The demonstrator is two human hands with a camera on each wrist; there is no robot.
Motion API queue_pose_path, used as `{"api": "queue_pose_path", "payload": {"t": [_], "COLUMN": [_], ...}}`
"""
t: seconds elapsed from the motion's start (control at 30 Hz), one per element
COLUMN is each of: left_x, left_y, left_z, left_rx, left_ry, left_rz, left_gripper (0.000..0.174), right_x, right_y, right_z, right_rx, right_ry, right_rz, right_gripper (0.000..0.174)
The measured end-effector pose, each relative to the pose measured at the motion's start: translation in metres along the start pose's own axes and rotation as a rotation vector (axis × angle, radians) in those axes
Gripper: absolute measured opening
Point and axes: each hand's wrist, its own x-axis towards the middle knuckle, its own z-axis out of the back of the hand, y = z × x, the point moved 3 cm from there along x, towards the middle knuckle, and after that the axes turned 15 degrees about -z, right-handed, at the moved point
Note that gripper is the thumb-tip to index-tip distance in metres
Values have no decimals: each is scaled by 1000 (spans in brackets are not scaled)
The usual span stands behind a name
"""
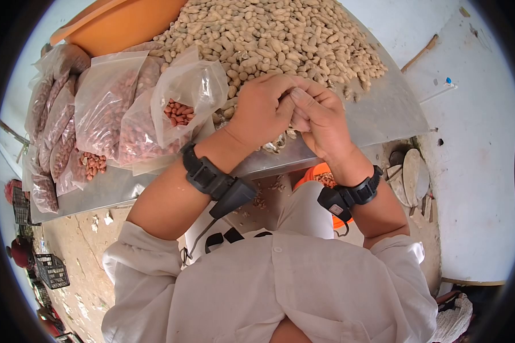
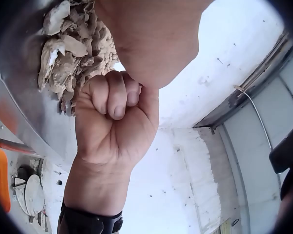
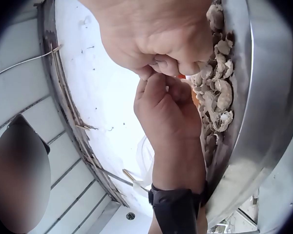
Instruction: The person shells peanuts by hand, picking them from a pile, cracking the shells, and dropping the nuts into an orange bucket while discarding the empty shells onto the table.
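Note:
At the table's near edge the left hand (image 1: pixel 261 111) and right hand (image 1: pixel 325 117) meet, fingers curled and fingertips touching. Thumb and fingers press together in front of a large heap of unshelled peanuts (image 1: pixel 280 34). The left wrist view has the right hand (image 2: pixel 118 117) with its fingers folded toward the palm, under the left hand (image 2: pixel 154 41). In the right wrist view the left hand (image 3: pixel 168 109) touches the right hand (image 3: pixel 156 34). Anything between the fingertips is hidden. Broken shells (image 3: pixel 219 92) lie beside the hands.
Plastic bags (image 1: pixel 106 103) of red peanut kernels line the table's left side; one open bag (image 1: pixel 180 111) shows kernels. An orange basin (image 1: pixel 120 26) stands behind them. Below the table edge is an orange bucket (image 1: pixel 320 170) with kernels. A white wall (image 1: pixel 475 143) is at the right.

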Motion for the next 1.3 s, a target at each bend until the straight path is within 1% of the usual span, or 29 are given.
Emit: {"api": "queue_pose_path", "payload": {"t": [0.13,0.2,0.23,0.3,0.33,0.4,0.43,0.5,0.53,0.6,0.73,0.8,0.83,0.9,1.0,1.1,1.17,1.23,1.3], "left_x": [1,2,2,1,1,0,0,0,0,-1,1,1,0,-1,-4,-7,-9,-9,-9], "left_y": [-2,-4,-4,-1,1,2,2,5,6,7,5,0,-1,1,1,4,5,4,8], "left_z": [2,3,3,0,-1,1,2,0,-1,-1,0,-1,-3,-5,-8,-10,-10,-9,-10], "left_rx": [40,8,-8,-71,-104,-110,-111,-186,-223,-261,-323,-296,-283,-283,-329,-412,-466,-514,-541], "left_ry": [-4,12,22,-12,-28,4,18,-3,-14,19,100,115,122,130,135,111,93,82,64], "left_rz": [-29,3,19,-7,-20,12,29,0,-14,22,113,190,229,206,226,283,324,362,374], "left_gripper": [12,12,12,13,13,15,15,16,17,17,18,18,18,18,18,18,19,19,20], "right_x": [0,-1,-1,-1,-1,1,0,-1,-1,-1,-2,-2,-3,-6,-7,-6,-5,-4,-4], "right_y": [3,6,5,4,3,1,1,1,1,1,-1,-2,0,4,5,5,4,5,8], "right_z": [-1,-2,-1,4,5,6,5,3,2,1,4,12,12,11,23,16,16,14,13], "right_rx": [-55,-67,46,272,298,351,342,324,311,285,202,124,-15,-297,-382,-342,-314,-323,-396], "right_ry": [16,-2,51,157,169,192,186,175,156,117,128,150,96,-13,-63,-69,-58,-76,-109], "right_rz": [12,0,-29,-88,-99,-122,-90,-28,-2,51,33,6,54,149,59,145,142,148,176], "right_gripper": [31,30,30,31,31,32,32,33,32,32,35,38,39,41,38,33,33,32,31]}}
